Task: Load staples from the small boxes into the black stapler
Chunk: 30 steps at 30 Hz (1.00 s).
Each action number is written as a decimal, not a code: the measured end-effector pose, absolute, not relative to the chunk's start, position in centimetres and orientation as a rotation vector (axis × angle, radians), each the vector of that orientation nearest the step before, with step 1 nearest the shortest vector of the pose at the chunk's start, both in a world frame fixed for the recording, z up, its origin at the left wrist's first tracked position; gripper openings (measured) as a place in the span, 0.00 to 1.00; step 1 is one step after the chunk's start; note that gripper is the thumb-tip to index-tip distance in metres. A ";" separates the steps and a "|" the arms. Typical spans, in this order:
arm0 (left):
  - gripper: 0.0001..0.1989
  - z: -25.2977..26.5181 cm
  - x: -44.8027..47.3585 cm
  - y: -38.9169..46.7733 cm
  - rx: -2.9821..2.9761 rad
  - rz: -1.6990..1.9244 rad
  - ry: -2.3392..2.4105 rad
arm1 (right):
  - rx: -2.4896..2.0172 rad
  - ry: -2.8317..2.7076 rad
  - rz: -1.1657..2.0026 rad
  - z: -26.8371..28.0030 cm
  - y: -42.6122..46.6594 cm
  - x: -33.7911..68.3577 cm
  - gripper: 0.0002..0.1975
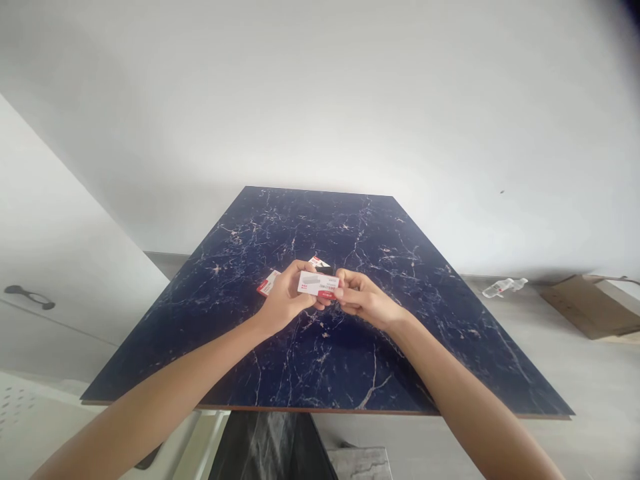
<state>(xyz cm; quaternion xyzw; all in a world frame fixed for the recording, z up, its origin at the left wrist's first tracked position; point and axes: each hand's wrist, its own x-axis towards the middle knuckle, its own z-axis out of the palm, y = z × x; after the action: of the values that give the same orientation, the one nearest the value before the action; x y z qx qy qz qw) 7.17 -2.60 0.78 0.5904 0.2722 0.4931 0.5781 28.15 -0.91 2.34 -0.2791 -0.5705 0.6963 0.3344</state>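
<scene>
"What's nearest?"
"A dark blue tabletop (320,383), white-veined like marble, brown along its near edge."
"And over it?"
"A small white-and-red box (313,283) with a grey oblong printed on it. The left hand (286,300) has its fingers clamped on one end, the right hand (369,301) on the other."
"Farther?"
"A red-and-white packet (269,283) beside the left hand; off right, a clear bottle (505,287) and a cardboard carton (585,305) on grey floor (530,347); then a pale wall (320,100)."
</scene>
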 end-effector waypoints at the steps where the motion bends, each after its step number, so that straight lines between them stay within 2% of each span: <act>1: 0.17 0.7 7.2 -2.7 1.390 1.134 0.654 | -0.717 -1.544 1.821 2.2 -1.0 28.0 0.20; 6: 0.19 0.9 6.7 -2.7 1.647 0.982 0.749 | -0.783 -1.861 1.568 1.9 -0.9 28.0 0.21; 10: 0.08 1.3 5.8 -2.2 2.165 0.658 0.942 | -0.750 -1.904 1.570 3.2 0.0 30.4 0.24; 12: 0.11 1.2 5.5 -1.8 2.407 0.470 1.019 | -0.826 -1.812 1.613 3.8 0.7 31.9 0.25; 14: 0.18 1.2 5.4 -1.6 2.535 0.365 1.069 | -1.027 -1.673 1.520 4.0 1.6 32.9 0.23; 16: 0.26 1.3 5.3 -1.4 2.564 0.356 1.095 | -1.228 -1.572 1.384 3.7 2.3 33.3 0.21; 17: 0.26 1.5 5.2 -1.2 2.553 0.404 1.125 | -1.301 -1.562 1.337 3.4 2.5 33.3 0.20; 20: 0.18 2.3 4.2 -0.2 2.479 0.724 1.293 | -1.405 -1.666 1.285 2.3 2.8 32.4 0.17; 22: 0.17 2.6 2.7 1.0 2.444 0.885 1.374 | -1.427 -1.706 1.305 1.6 2.7 31.5 0.17; 26: 0.18 1.8 -0.9 4.1 2.391 0.635 1.233 | -1.443 -1.585 1.423 0.7 2.5 30.3 0.16; 30: 0.22 0.5 -2.6 5.7 2.185 0.505 1.283 | -1.398 -1.700 1.398 0.2 2.6 30.3 0.20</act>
<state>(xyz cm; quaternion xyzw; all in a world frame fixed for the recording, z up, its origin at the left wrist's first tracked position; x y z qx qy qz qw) -2.61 5.72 0.50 0.8131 0.4775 0.1877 0.2751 30.32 2.59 0.24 -0.5171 -0.6289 0.5173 0.2637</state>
